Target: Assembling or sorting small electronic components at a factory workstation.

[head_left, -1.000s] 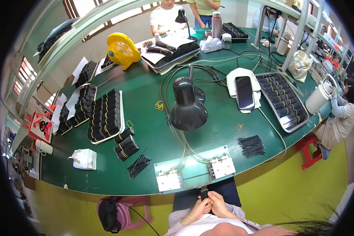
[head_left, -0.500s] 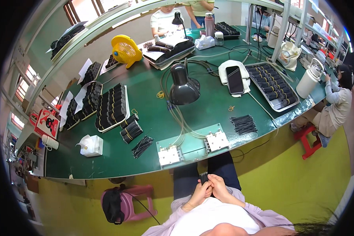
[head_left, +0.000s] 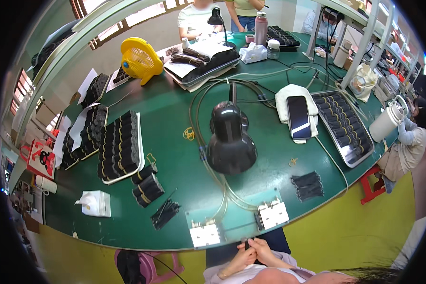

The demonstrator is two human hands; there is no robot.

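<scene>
Over my lap, just below the table's near edge, my left hand (head_left: 242, 260) and my right hand (head_left: 264, 252) are pressed together. Their fingers close round a small bundle of thin black pieces (head_left: 245, 244), of which only a short dark end shows; the rest is hidden in the hands. In front of them lies a clear plate with two small metal fixtures, the left fixture (head_left: 205, 235) and the right fixture (head_left: 273, 214). Loose black wire-like pieces lie in a pile left of the plate (head_left: 165, 214) and in a flatter pile right of it (head_left: 307, 185).
A black desk lamp (head_left: 232, 146) stands behind the plate, with hoses around it. Trays of banded black bundles stand left (head_left: 141, 142) and right (head_left: 350, 163). A phone (head_left: 298, 118) rests on white cloth. A yellow fan (head_left: 139, 61) and white flask (head_left: 388, 120) stand farther off. Co-workers sit nearby.
My view has shifted, so the table and hands sit lower in the picture. The hands stay clasped together, and less of the black bundle shows above the fingers.
</scene>
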